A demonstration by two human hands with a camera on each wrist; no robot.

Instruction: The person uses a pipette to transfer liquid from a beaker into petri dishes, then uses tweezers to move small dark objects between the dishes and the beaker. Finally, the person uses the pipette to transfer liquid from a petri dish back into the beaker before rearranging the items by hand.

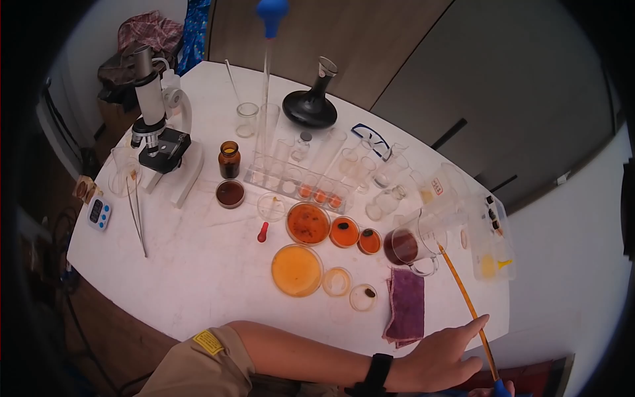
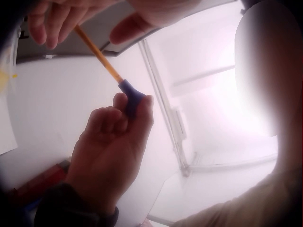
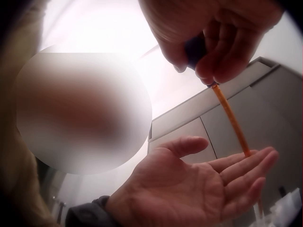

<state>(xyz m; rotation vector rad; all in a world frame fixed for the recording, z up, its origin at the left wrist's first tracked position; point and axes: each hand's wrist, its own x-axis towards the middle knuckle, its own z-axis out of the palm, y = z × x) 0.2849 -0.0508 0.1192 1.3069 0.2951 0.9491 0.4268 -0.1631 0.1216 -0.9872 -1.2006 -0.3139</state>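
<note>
And here's the right hand point(image 2: 109, 151), curled round a blue bulb point(image 2: 135, 98), thumb and fingers gripping it; in the head view the frame's bottom edge cuts most of this off. Up from the bulb runs the orange-yellow tube point(image 1: 463, 290), and the left hand point(image 1: 430, 357) is right alongside, open, index finger out. The right wrist view has the tube passing behind its fingertips, so whether they touch, I can't tell.

Out at the far end, the tip meets the outline of a clear beaker point(image 1: 430, 228); inside or against the glass, the overlap hides it. A dark-filled glass vessel point(image 1: 401, 246) crowds in just left.

Room now: the tube slants through the gap between the purple cloth point(image 1: 405, 304) and the plastic tray point(image 1: 506, 231). The bulb sits out past the near edge of the table point(image 1: 218, 284), while the left forearm covers part of that edge.
</note>
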